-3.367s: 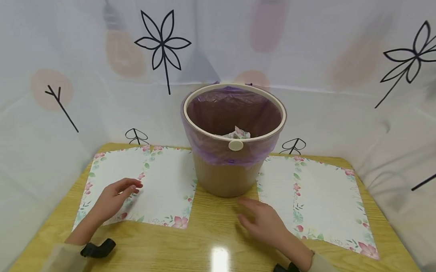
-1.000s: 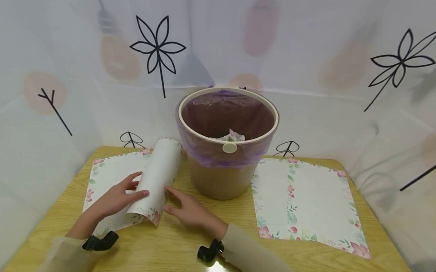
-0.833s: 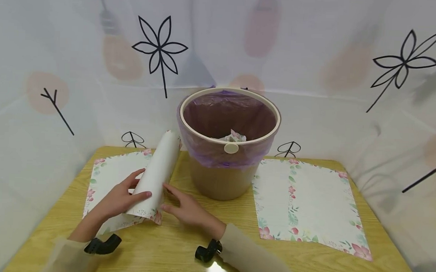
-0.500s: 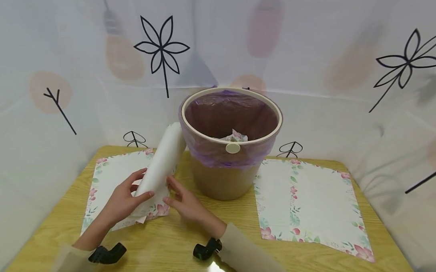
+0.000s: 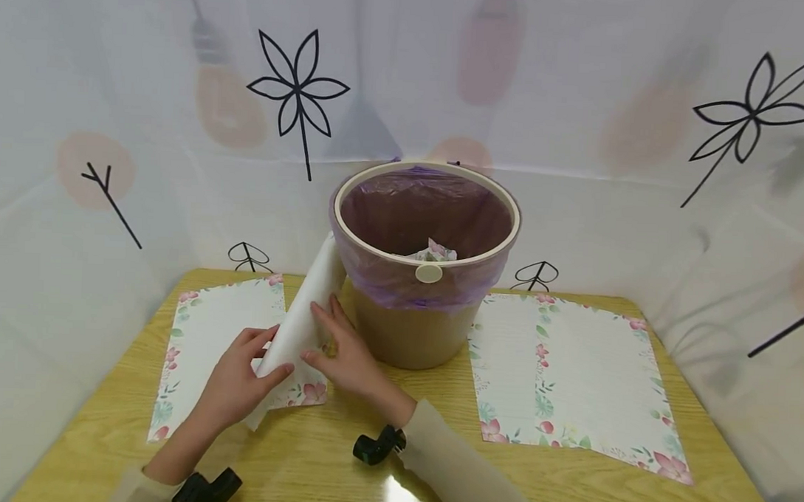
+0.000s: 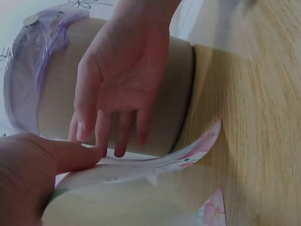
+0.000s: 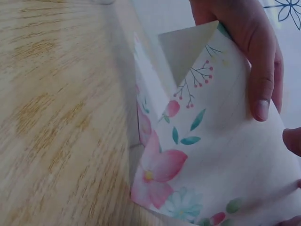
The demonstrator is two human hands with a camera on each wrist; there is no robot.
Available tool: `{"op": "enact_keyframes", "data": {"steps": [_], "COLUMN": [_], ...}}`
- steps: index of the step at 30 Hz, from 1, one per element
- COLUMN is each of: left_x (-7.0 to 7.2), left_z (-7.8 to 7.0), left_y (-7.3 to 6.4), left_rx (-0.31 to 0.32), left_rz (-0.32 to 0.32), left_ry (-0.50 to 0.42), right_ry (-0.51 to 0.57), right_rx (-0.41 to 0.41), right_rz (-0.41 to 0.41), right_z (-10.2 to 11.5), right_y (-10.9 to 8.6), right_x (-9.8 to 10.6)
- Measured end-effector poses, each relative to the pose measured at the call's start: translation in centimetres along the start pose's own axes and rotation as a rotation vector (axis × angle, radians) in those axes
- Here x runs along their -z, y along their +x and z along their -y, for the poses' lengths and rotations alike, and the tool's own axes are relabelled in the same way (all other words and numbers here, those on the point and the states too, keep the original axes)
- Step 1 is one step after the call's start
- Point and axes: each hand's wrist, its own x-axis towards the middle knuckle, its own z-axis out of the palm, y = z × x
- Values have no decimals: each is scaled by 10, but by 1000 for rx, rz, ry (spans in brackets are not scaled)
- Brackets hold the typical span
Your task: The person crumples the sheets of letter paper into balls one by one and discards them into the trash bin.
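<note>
A white sheet of paper [image 5: 300,321] with a floral border is bent into a loose roll, tilted up toward the bin. My left hand [image 5: 234,378] grips its lower left side, the thumb lying over the near face. On the roll's right side rests my right hand [image 5: 348,356], its fingers nearly straight. The left wrist view shows that right palm facing the camera behind the paper's edge. Pink flowers cover the near corner of the sheet [image 7: 225,127] in the right wrist view. Part of the left fingers is hidden behind the paper.
A brown bin [image 5: 415,333] with a purple liner stands at the back middle, crumpled floral paper [image 5: 434,252] inside. Another floral sheet [image 5: 219,333] lies flat at left. To the right lie two more sheets, one narrow [image 5: 507,365] and one wider [image 5: 604,376]. White printed cloth hangs behind the table.
Earlier both hands were apart from the flat sheets. The second left sheet has since been curled, lifted and shifted right toward the bin; my right hand has slid up along it.
</note>
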Motion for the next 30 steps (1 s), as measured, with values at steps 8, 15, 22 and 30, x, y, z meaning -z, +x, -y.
{"op": "enact_keyframes", "data": {"steps": [8,15,22,30], "left_x": [6,13,15,12], "left_z": [-14,-20,-17,-12], "left_y": [-1,3,6,16], "left_rx": [-104,-226,-378,-562], "left_rz": [40,92,80,-78], "left_ry": [129,31,2,39], "right_ry": [24,169,197,211], "right_rx": [22,51,39,59], "right_rz": [6,23,33,26], "right_z": [2,2,9,20], "right_y": [4,7,5,-2], "right_x": [0,0,5,10]}}
